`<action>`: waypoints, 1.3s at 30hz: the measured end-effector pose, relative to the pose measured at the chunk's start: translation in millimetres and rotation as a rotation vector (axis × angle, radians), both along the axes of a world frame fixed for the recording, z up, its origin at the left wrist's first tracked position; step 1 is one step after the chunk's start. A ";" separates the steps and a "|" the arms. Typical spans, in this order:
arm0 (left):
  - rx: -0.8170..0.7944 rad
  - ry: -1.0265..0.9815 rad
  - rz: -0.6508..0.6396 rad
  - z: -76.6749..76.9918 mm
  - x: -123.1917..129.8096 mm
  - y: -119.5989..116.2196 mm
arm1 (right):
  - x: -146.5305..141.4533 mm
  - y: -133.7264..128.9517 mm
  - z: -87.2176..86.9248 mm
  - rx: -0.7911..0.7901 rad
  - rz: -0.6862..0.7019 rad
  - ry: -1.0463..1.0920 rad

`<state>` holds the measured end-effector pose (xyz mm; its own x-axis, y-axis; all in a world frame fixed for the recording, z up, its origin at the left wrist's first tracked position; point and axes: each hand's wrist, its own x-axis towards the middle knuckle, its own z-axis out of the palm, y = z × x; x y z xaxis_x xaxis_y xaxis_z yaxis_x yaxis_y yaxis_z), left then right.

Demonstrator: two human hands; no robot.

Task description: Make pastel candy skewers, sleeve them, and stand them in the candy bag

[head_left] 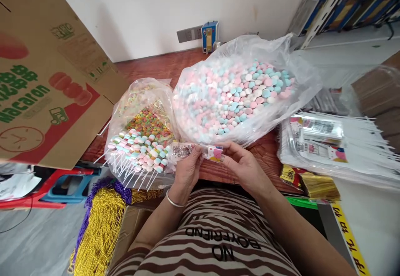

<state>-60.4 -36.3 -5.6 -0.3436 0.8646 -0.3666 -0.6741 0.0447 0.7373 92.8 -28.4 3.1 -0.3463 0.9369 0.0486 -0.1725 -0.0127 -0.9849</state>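
Clear plastic, printed partly in pink, is forming the one wrapper [213, 152] between two hands, over the bench [262, 161] near its front edge. The left hand [188, 167] is pinching it near the middle, thumb on top; the right hand's grip [243, 162] is holding its right end, probably to steady the thin film. Two bags are lying just beyond, seemingly for easy reach: one large bag of pastel sweets [246, 94], one smaller bag of coloured rings [150, 121]. Stick sweets [140, 149] are crowding the smaller one, too many to count.

White wall [140, 11] (smudged), reddish table [148, 66], floor [40, 238] – gray
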 end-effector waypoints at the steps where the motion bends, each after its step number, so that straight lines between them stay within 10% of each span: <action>1: 0.016 0.018 0.015 -2.0 1.7 -1.3 | -0.5 -0.5 -1.5 0.016 -0.011 -0.016; 10: 0.101 0.127 -0.203 -14.0 4.4 -8.6 | 5.2 4.3 -6.3 0.359 -0.182 -0.258; 20: -0.008 -0.345 -0.230 -27.5 -10.7 -4.9 | -16.8 7.9 7.4 0.407 -0.108 -0.342; 30: -0.012 -0.491 -0.034 -19.4 -41.0 -8.4 | -45.8 7.1 25.7 0.766 -0.067 -0.343; 39: 0.291 -0.311 0.492 -23.1 -164.8 -81.2 | -161.6 43.2 14.5 0.801 0.418 -0.549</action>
